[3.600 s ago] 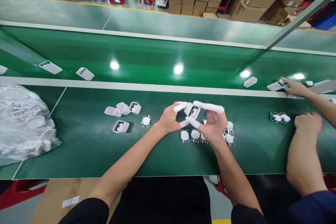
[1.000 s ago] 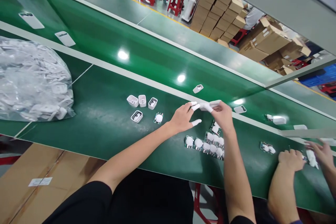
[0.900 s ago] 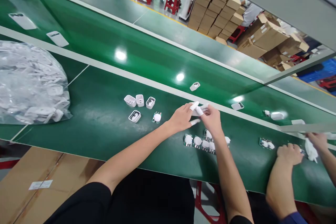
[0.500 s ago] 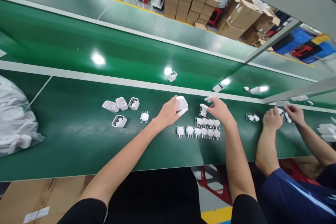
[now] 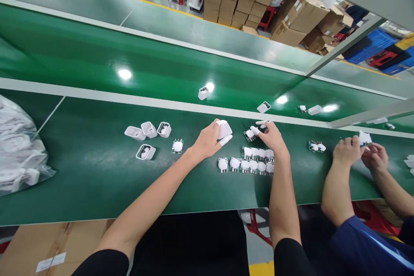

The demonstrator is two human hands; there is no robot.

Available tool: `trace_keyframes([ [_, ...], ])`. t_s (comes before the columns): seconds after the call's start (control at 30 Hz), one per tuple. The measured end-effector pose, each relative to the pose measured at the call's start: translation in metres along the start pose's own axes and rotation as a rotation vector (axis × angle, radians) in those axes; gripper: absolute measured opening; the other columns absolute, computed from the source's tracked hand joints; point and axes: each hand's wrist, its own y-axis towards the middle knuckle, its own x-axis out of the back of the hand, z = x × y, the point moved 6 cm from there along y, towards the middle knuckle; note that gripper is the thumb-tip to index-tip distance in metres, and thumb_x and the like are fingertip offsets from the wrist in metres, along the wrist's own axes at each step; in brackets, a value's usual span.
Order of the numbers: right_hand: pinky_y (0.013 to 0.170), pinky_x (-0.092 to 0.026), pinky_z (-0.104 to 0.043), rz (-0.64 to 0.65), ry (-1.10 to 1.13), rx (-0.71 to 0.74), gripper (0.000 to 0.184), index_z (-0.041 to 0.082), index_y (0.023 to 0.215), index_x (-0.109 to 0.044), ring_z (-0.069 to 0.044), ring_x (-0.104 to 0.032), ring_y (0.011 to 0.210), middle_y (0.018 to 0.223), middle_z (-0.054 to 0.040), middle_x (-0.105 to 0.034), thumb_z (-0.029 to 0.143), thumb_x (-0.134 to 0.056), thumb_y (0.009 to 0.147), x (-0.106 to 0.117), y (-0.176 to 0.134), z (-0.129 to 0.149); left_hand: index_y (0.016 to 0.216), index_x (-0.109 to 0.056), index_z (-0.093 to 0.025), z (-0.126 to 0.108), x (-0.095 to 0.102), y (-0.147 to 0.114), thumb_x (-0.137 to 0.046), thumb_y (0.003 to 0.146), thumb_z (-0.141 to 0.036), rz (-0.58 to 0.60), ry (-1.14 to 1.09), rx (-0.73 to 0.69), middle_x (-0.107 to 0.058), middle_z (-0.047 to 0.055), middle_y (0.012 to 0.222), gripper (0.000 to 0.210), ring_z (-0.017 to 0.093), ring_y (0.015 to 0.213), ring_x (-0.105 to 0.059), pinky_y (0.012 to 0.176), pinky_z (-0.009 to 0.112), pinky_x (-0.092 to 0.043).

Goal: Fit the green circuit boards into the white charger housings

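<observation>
My left hand [image 5: 208, 139] is closed around a white plastic housing [image 5: 225, 130], its open end tilted towards the right. White covers sit on fingertips of both hands. My right hand [image 5: 270, 134] has its fingertips at the right edge of a small green circuit board [image 5: 249, 134] with a white dome; the grip is partly hidden. Just below lie two rows of similar domed boards [image 5: 245, 164], partly covered by my right forearm. A single domed board [image 5: 177, 146] rests left of my left hand. Farther left are several white housings [image 5: 145, 152], some with parts inside.
A clear bag of white parts [image 5: 19, 146] lies at the far left. On the green strip beyond the pale divider [image 5: 181, 105] are more housings [image 5: 203, 92]. At right, a co-worker's hands [image 5: 347, 152] handle a white part, near a pair of boards [image 5: 317, 146].
My right hand has shifted slightly right, and the board at its fingertips has turned and moved a little away. My left hand keeps the housing. The co-worker's hands have lifted a white part.
</observation>
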Motion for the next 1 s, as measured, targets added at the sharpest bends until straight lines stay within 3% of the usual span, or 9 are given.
trace_keyframes([
  [0.13,0.088,-0.060,-0.044,0.145,0.047,0.136,0.050,0.032,0.142,-0.078,-0.023,-0.060,0.087,0.114,-0.0076,-0.059,0.053,-0.060,0.100,-0.004,-0.011,0.006,0.136,-0.052,-0.019,0.001,-0.002,0.000,-0.063,0.111,-0.047,0.011,0.002,0.008,-0.069,0.012,0.124,0.039,0.025,0.094,-0.071,0.080,0.039,-0.059],
  [0.23,0.095,-0.063,-0.045,0.229,0.066,0.202,0.055,0.035,0.149,-0.074,-0.024,-0.062,0.092,0.112,-0.0067,-0.057,0.041,-0.063,0.096,-0.003,-0.019,0.007,0.135,-0.053,-0.020,0.002,-0.003,0.000,-0.064,0.111,-0.048,0.011,-0.008,0.018,-0.070,0.011,0.122,0.039,0.025,0.092,-0.071,0.078,0.039,-0.058],
  [0.37,0.104,-0.061,-0.050,0.287,0.082,0.270,0.051,0.035,0.142,-0.078,-0.025,-0.064,0.104,0.135,-0.0094,-0.061,0.034,-0.065,0.093,-0.003,-0.025,0.010,0.133,-0.054,-0.020,0.003,-0.003,0.000,-0.065,0.110,-0.047,0.010,-0.022,0.024,-0.070,0.011,0.122,0.037,0.024,0.091,-0.070,0.077,0.038,-0.057],
  [0.43,0.100,-0.062,-0.050,0.278,0.080,0.292,0.045,0.032,0.135,-0.080,-0.026,-0.064,0.104,0.133,-0.0104,-0.062,0.036,-0.066,0.093,-0.004,-0.025,0.011,0.133,-0.054,-0.020,0.003,-0.003,0.000,-0.064,0.110,-0.048,0.012,-0.020,0.033,-0.070,0.011,0.121,0.037,0.024,0.091,-0.070,0.076,0.038,-0.057],
  [0.57,0.087,-0.059,-0.045,0.224,0.063,0.295,0.040,0.029,0.129,-0.079,-0.025,-0.060,0.093,0.110,-0.0072,-0.059,0.047,-0.070,0.095,-0.007,-0.023,0.013,0.134,-0.054,-0.020,0.002,-0.002,0.000,-0.064,0.111,-0.048,0.013,-0.026,0.031,-0.070,0.011,0.122,0.038,0.025,0.092,-0.071,0.077,0.039,-0.057],
  [0.67,0.084,-0.055,-0.043,0.198,0.053,0.284,0.034,0.027,0.118,-0.077,-0.024,-0.058,0.091,0.109,-0.0062,-0.058,0.051,-0.074,0.094,-0.010,-0.021,0.013,0.134,-0.053,-0.020,0.002,-0.002,0.000,-0.064,0.111,-0.047,0.009,-0.025,0.025,-0.070,0.011,0.121,0.037,0.025,0.091,-0.070,0.076,0.038,-0.056],
  [0.87,0.078,-0.050,-0.041,0.157,0.053,0.267,0.026,0.026,0.101,-0.069,-0.023,-0.056,0.086,0.103,-0.0046,-0.059,0.049,-0.077,0.091,-0.010,-0.021,0.014,0.133,-0.054,-0.019,0.003,-0.004,0.000,-0.064,0.110,-0.047,0.016,-0.025,0.036,-0.070,0.012,0.121,0.038,0.026,0.092,-0.070,0.077,0.039,-0.056],
  [1.0,0.081,-0.052,-0.041,0.111,0.097,0.246,0.023,0.026,0.102,-0.062,-0.023,-0.062,0.087,0.098,-0.0035,-0.067,0.043,-0.073,0.092,-0.010,-0.023,0.019,0.134,-0.054,-0.019,0.003,-0.004,0.001,-0.065,0.110,-0.047,0.018,-0.040,0.051,-0.069,0.012,0.123,0.038,0.026,0.094,-0.071,0.079,0.039,-0.056],
])
